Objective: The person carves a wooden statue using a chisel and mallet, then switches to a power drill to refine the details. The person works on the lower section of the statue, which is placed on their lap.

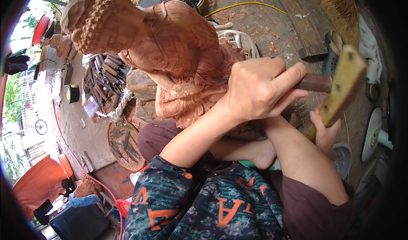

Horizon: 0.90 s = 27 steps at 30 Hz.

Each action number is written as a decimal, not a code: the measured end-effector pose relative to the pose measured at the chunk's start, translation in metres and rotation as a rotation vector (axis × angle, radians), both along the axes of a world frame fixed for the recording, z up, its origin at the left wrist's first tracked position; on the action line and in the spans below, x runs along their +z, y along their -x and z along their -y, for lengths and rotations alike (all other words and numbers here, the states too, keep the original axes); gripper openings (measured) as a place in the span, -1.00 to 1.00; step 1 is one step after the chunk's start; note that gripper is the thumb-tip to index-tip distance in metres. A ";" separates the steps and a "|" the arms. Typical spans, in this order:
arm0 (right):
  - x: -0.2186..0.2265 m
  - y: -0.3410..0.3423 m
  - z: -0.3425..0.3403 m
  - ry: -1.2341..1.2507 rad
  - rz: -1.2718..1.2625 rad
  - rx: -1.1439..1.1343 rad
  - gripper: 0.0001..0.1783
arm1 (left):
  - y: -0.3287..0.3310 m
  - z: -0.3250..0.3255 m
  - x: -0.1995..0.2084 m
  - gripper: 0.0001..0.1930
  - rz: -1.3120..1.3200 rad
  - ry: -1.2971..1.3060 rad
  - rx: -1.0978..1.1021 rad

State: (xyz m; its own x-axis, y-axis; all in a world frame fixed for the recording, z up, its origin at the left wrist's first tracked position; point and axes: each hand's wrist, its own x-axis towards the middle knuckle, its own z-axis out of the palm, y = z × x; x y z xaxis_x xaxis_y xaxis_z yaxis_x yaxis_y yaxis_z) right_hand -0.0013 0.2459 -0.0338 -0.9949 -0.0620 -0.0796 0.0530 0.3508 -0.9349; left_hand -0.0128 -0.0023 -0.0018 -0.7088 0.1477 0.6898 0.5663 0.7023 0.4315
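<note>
From afar I saw the left hand (260, 87), fingers clamped round a chisel (315, 83) aimed at the carved wooden figure (180, 38) ahead; the right hand (327, 130) gripped a mallet (349, 76). An off-centre blow, I judged, could have gouged the figure.

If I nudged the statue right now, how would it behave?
The statue looks like solid, grained wood, so probably stiff and heavy. Its bulk would likely resist a light push. Its small raised curls could chip if knocked.
</note>
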 end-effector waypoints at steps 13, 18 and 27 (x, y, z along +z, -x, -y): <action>0.007 0.016 -0.002 0.078 0.032 0.043 -0.46 | 0.005 -0.001 0.002 -0.62 0.042 -0.008 0.148; 0.008 0.026 0.000 0.021 0.034 0.080 -0.50 | 0.009 0.004 0.002 -0.65 0.020 -0.084 0.202; 0.021 0.031 0.009 -0.082 0.052 0.100 -0.52 | -0.005 -0.007 0.014 -0.63 0.006 0.035 0.251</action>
